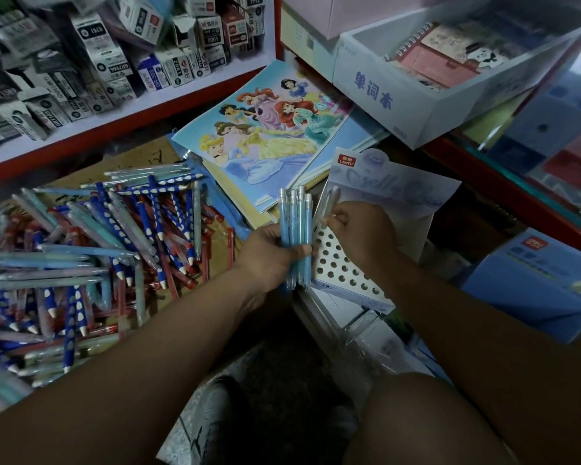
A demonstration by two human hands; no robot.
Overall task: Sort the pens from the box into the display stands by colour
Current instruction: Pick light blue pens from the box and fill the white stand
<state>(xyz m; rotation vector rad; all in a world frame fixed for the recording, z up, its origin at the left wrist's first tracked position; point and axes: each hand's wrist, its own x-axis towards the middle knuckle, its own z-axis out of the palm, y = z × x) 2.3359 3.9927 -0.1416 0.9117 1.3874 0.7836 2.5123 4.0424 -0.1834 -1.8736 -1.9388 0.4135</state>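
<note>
Left hand (269, 253) grips blue pens (297, 216) mid-barrel — right hand (363, 233) pinches pale pen (329, 201) (over stand (342, 266))

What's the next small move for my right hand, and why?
Probably lower the pale pen that the right hand pinches into a hole of the display stand: the holes in view look empty, and the left hand holds more blue pens.

A princess picture book (265, 129) lies tilted on a stack of thin books. Up and left of it, a red-edged shelf (125, 129) carries small cartons (108, 62). To its right sits a white box (416, 92) holding spiral notebooks (443, 52). Well below it and to the right stands a blue box (534, 283).
</note>
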